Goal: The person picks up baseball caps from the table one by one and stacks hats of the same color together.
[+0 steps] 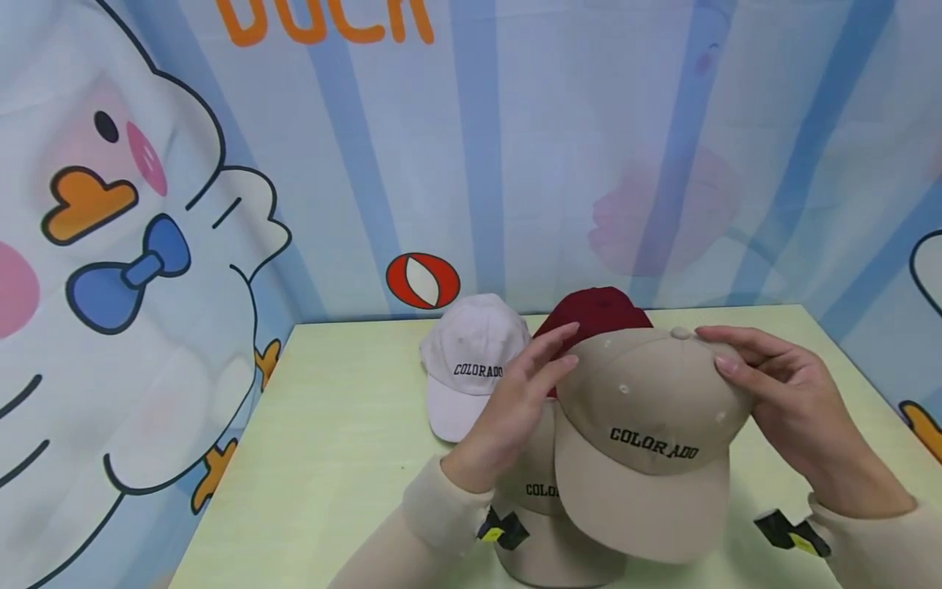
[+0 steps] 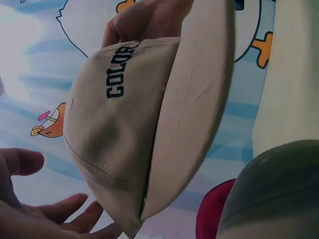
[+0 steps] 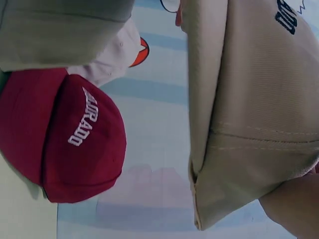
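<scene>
A beige baseball cap with "COLORADO" in dark letters is held up, brim towards me, overlapping a second beige cap on the table. My right hand pinches its crown near the top button, thumb on the front panel and fingers behind. Beside the crown's other side is my left hand, its fingers extended and loosely spread. In the left wrist view those fingertips lie right by the cap's edge, not wrapped round it. The right wrist view shows the raised cap from its side.
On the table, a white cap stands at back left of the beige ones. Partly hidden behind them is a dark red cap. A blue printed cloth with cartoon ducks hangs along the back and sides.
</scene>
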Tool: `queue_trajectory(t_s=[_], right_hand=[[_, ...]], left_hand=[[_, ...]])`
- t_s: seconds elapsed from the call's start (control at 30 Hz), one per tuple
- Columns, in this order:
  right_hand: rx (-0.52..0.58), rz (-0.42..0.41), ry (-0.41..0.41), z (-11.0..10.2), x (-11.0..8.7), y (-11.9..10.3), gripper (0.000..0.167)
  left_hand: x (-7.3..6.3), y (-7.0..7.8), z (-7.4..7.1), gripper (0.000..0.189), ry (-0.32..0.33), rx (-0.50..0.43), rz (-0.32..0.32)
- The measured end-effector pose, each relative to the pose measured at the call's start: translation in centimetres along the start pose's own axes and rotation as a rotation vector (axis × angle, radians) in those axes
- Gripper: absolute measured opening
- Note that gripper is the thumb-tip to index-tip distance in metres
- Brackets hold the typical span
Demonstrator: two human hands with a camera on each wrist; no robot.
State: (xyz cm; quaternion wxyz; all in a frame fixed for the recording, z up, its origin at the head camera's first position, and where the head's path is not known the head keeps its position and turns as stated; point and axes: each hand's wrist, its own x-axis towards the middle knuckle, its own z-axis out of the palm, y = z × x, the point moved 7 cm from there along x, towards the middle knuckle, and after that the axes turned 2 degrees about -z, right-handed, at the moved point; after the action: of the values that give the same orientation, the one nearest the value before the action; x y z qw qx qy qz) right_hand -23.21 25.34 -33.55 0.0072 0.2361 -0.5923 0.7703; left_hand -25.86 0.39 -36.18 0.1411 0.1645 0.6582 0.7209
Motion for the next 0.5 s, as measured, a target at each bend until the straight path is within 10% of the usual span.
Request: queue_trajectory(t_s=[0.5], right_hand=[[-0.068,0.069,-0.200,4.4,-0.7,3.2,0.044]], left_hand=[[-1.7,0.3,-1.3,0.025,-0.246,0.437,0.023]])
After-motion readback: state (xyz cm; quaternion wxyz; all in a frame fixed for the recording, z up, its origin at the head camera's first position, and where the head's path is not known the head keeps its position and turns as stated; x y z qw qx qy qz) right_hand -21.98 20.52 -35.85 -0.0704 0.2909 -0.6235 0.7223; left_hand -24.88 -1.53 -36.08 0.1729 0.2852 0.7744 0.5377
